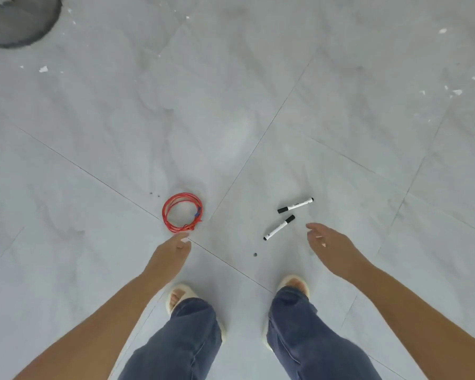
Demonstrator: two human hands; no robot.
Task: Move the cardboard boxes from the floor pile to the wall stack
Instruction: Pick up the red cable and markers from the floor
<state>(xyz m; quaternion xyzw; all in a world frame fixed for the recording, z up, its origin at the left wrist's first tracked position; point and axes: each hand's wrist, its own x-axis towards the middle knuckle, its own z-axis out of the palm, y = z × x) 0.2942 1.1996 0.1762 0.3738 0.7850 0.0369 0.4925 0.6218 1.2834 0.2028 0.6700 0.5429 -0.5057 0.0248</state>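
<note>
No cardboard box, floor pile or wall stack is in view. I look straight down at a grey tiled floor. My left hand (173, 252) hangs in front of me with loosely curled fingers, holding nothing, just below a red coil of cord. My right hand (328, 246) reaches forward with relaxed, spread fingers and is empty too. It hovers to the right of two markers.
A red coil of cord (182, 212) lies on the floor ahead of my left foot. Two black-capped white markers (295, 205) (279, 227) lie ahead of my right foot. A dark round object (19, 20) sits at the top left. Small white scraps dot the floor.
</note>
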